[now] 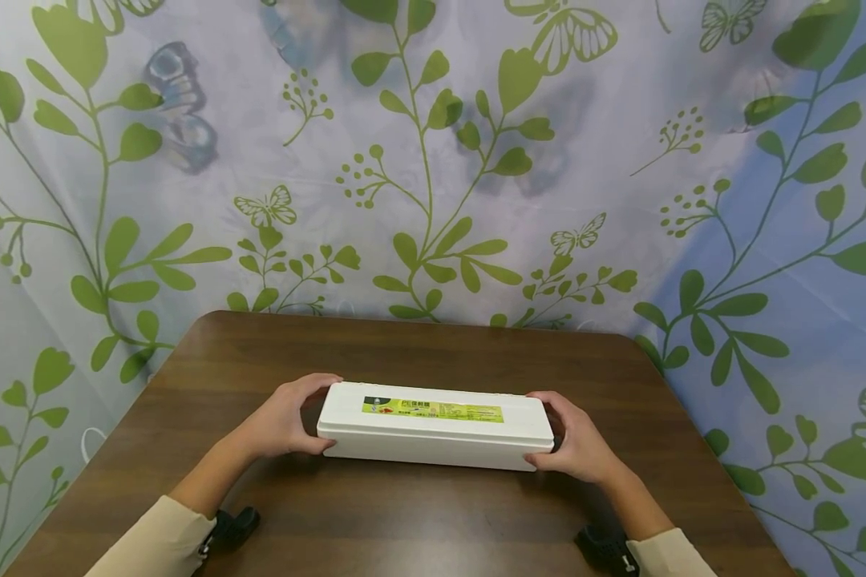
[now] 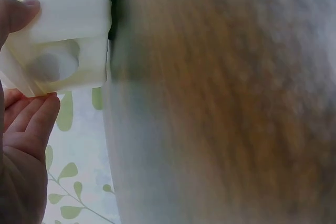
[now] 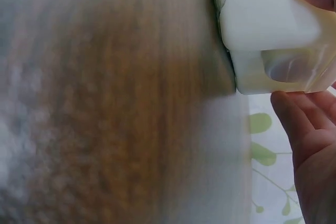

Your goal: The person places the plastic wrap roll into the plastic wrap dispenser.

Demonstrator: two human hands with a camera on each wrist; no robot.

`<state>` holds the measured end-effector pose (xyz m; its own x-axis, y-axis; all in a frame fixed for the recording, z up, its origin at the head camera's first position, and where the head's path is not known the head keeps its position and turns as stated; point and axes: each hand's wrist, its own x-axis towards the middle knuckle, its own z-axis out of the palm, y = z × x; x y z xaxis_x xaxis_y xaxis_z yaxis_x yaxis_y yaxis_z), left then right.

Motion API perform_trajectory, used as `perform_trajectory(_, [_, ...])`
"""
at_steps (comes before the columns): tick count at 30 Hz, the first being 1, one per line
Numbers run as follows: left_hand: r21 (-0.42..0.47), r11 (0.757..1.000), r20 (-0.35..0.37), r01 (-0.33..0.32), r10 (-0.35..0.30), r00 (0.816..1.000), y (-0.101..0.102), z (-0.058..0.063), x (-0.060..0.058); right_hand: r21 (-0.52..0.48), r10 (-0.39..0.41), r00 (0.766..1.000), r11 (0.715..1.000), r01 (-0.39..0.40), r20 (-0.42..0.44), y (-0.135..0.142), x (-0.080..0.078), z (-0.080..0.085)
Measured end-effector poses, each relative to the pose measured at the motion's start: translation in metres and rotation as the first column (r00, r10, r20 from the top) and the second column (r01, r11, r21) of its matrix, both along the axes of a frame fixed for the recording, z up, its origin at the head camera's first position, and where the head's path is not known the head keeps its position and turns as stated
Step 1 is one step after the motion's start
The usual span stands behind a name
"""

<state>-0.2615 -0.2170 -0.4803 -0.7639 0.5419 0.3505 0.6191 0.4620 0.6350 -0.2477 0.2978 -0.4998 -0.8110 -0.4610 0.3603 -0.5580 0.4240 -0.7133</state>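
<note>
A long white cling film box (image 1: 433, 449) lies crosswise at the middle of the table, with a green and yellow label (image 1: 433, 409) along its lid. My left hand (image 1: 283, 422) grips its left end, thumb on the near side and fingers at the far side. The right hand (image 1: 576, 439) holds the opposite end in the same way. In the left wrist view, a round hole in the end of the box (image 2: 89, 17) shows something pale inside. The right wrist view shows a similar hole in the other end of the box (image 3: 262, 19).
The brown wooden table (image 1: 418, 521) has rounded far corners. Behind it hangs a pale curtain (image 1: 303, 168) printed with green leaves and butterflies. Dark straps with black devices sit at both wrists, close to the tabletop.
</note>
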Motion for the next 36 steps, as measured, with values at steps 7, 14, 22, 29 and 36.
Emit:
perform_trajectory(7, [-0.001, 1.000, -0.032, 0.018, -0.018, 0.999, -0.0011, -0.0003, 0.0020, 0.009, 0.002, 1.000, 1.000, -0.002, 0.008, 0.0009, 0.0003, 0.0021])
perform_trajectory(14, [0.006, 0.999, -0.015, 0.054, -0.053, 0.998, -0.0022, -0.0007, -0.0009, -0.005, 0.027, 0.996, 1.000, -0.027, 0.081, 0.0054, 0.0006, 0.0048])
perform_trajectory(22, [0.012, 0.995, -0.018, 0.096, -0.096, 0.995, -0.0032, 0.0009, -0.0020, -0.093, 0.072, 0.978, 0.994, -0.054, 0.196, 0.0061, 0.0018, 0.0070])
perform_trajectory(29, [0.048, 0.995, 0.049, 0.088, -0.090, 0.995, -0.0046, -0.0023, -0.0032, -0.115, 0.089, 0.976, 0.991, -0.067, 0.198, 0.0053, 0.0012, 0.0062])
perform_trajectory(36, [0.089, 0.991, 0.097, 0.100, -0.109, 0.989, -0.0039, -0.0038, -0.0037, -0.123, 0.093, 0.970, 0.990, -0.066, 0.226, 0.0082, 0.0006, 0.0029])
